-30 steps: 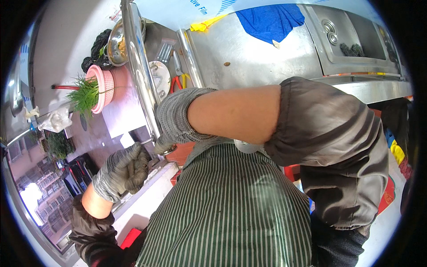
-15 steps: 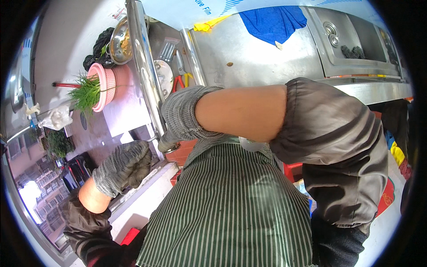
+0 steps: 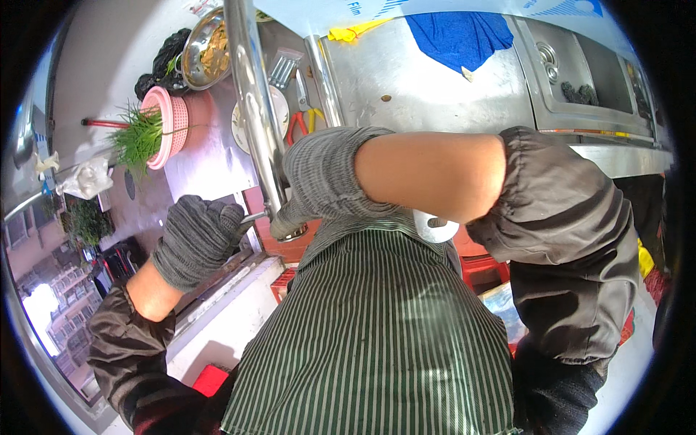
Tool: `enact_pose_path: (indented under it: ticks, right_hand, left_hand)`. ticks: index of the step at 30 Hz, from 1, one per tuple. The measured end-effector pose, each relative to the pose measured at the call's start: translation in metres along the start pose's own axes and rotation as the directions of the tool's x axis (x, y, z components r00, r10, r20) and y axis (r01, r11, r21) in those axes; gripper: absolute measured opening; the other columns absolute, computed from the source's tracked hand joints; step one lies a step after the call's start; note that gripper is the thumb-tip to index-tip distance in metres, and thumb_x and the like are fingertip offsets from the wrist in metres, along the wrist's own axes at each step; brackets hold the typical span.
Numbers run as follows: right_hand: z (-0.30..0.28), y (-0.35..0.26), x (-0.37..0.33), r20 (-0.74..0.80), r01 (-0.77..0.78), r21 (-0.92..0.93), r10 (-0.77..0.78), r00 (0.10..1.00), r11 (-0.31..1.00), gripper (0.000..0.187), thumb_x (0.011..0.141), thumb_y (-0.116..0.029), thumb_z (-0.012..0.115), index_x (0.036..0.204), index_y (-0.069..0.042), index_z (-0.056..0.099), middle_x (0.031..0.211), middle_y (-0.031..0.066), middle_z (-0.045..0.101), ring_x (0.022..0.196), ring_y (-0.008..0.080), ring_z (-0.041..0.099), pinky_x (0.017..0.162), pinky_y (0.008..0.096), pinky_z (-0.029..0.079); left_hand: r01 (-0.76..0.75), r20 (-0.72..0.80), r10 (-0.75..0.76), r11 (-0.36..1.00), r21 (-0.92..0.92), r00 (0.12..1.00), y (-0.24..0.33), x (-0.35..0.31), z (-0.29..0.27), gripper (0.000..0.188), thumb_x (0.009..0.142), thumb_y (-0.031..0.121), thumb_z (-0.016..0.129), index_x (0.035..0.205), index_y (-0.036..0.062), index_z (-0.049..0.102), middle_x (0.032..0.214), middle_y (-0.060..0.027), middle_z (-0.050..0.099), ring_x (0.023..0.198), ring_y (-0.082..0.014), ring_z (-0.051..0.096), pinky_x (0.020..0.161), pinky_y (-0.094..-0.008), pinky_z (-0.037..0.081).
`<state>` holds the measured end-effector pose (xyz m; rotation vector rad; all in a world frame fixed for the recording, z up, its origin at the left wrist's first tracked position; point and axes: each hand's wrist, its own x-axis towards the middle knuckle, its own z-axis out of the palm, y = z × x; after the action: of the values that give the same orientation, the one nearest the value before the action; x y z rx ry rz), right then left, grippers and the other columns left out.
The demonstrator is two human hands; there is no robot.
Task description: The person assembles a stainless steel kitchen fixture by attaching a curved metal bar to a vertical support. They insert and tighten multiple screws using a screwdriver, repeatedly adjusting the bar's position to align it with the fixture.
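Note:
My right hand (image 3: 322,174), in a grey knit glove, is wrapped round the lower end of a shiny metal tube (image 3: 255,109). The tube runs up toward the top edge of the view. To its left my left hand (image 3: 196,239), gloved the same way, is closed in a fist. A thin metal shaft (image 3: 252,217) sticks out of that fist and reaches the tube near its lower end. The handle is hidden in the glove, so the kind of tool cannot be told. A dark round opening (image 3: 293,233) shows at the tube's end below my right hand.
Scissors with red and yellow handles (image 3: 303,109), a plate (image 3: 243,127) and a clear packet (image 3: 285,67) lie behind the tube. A pink basket (image 3: 172,127) with green stalks and a metal bowl (image 3: 190,61) stand left. Farther right are a blue cloth (image 3: 460,40) and a sink (image 3: 554,101).
My left hand has risen toward the tube, and the shaft in it now shows at the tube's end. My right hand and the tube have shifted slightly right in the view.

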<state>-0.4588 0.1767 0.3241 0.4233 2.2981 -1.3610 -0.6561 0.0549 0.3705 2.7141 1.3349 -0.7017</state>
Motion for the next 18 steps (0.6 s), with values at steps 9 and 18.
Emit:
enact_pose_path:
  ticks: [9, 18]
  right_hand:
    - [0.012, -0.004, 0.01, -0.051, -0.102, 0.215, 0.116, 0.992, 0.971, 0.063, 0.069, -0.053, 0.072, 0.105, -0.002, 0.066, 0.091, 0.0156, 0.068, 0.082, 0.026, 0.065, 0.075, 0.0368, 0.051]
    - [0.006, -0.01, -0.004, -0.093, -0.102, 0.092, 0.111, 0.989, 0.99, 0.055, 0.075, -0.05, 0.068, 0.11, -0.008, 0.065, 0.095, 0.0167, 0.067, 0.086, 0.0299, 0.065, 0.078, 0.0374, 0.051]
  left_hand:
    - [0.075, 0.122, -0.003, 0.802, -0.592, 0.993, -0.003, -0.015, 0.016, 0.019, 0.087, 0.024, 0.054, 0.099, 0.0109, 0.061, 0.087, -0.0079, 0.057, 0.07, -0.0258, 0.062, 0.057, -0.0395, 0.048]
    - [-0.07, 0.115, 0.072, 0.997, -0.019, 0.991, -0.012, 0.004, -0.003, 0.022, 0.084, 0.027, 0.056, 0.086, 0.0056, 0.057, 0.064, -0.0071, 0.056, 0.053, -0.0245, 0.056, 0.051, -0.039, 0.041]
